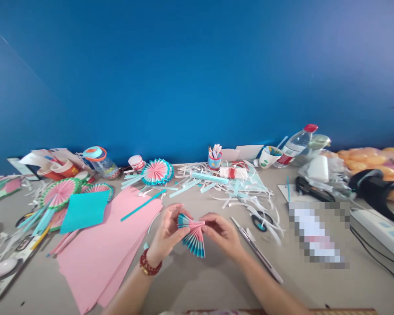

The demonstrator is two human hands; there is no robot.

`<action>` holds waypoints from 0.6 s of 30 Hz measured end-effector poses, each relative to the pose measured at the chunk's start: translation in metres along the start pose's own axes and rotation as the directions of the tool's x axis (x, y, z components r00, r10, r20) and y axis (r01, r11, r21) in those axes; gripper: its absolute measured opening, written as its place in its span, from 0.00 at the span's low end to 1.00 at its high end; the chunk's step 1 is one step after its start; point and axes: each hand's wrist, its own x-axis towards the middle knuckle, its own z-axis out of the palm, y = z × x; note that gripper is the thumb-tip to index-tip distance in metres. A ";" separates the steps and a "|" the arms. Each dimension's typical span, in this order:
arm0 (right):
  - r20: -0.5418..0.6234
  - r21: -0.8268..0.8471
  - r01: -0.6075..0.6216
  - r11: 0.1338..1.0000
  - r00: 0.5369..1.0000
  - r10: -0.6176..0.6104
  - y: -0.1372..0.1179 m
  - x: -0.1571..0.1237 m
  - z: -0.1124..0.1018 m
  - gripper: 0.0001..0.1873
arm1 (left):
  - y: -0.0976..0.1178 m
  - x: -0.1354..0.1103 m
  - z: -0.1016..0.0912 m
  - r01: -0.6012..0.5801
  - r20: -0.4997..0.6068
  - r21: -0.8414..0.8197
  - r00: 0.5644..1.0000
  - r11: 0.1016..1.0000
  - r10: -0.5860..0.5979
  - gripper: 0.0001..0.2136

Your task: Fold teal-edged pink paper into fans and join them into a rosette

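Note:
A small pleated paper fan (193, 235), pink with teal edges, hangs between both hands just above the table. My left hand (167, 232) pinches its left side with thumb and fingers; a red bead bracelet sits on that wrist. My right hand (220, 232) is closed on the fan's pinched top at the right. The pleats spread downward. Both forearms come in from the bottom edge.
A stack of pink paper sheets (108, 253) and a teal sheet (83, 211) lie to the left. Finished fans (156, 171) lie behind, with paper strips (246, 192), a pen cup (214, 160), a water bottle (295, 144), a craft knife (258, 251) and a power strip (381, 232).

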 end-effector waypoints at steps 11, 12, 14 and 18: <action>0.177 0.138 -0.164 0.977 0.974 0.139 0.004 0.002 0.001 0.11 | 0.021 0.010 0.001 0.248 0.149 0.258 0.945 0.934 -0.292 0.12; 0.179 0.146 -0.181 0.973 0.972 0.154 0.005 0.002 0.001 0.11 | 0.020 0.011 0.001 0.305 0.169 0.220 0.924 0.927 -0.344 0.14; 0.169 0.153 -0.204 0.967 0.969 0.178 0.007 0.001 0.000 0.11 | 0.016 0.013 0.001 0.378 0.196 0.142 0.895 0.915 -0.400 0.16; 0.138 0.176 -0.213 0.961 0.972 0.191 0.008 -0.002 -0.005 0.12 | 0.012 0.019 0.005 0.397 0.203 0.046 0.895 0.916 -0.398 0.18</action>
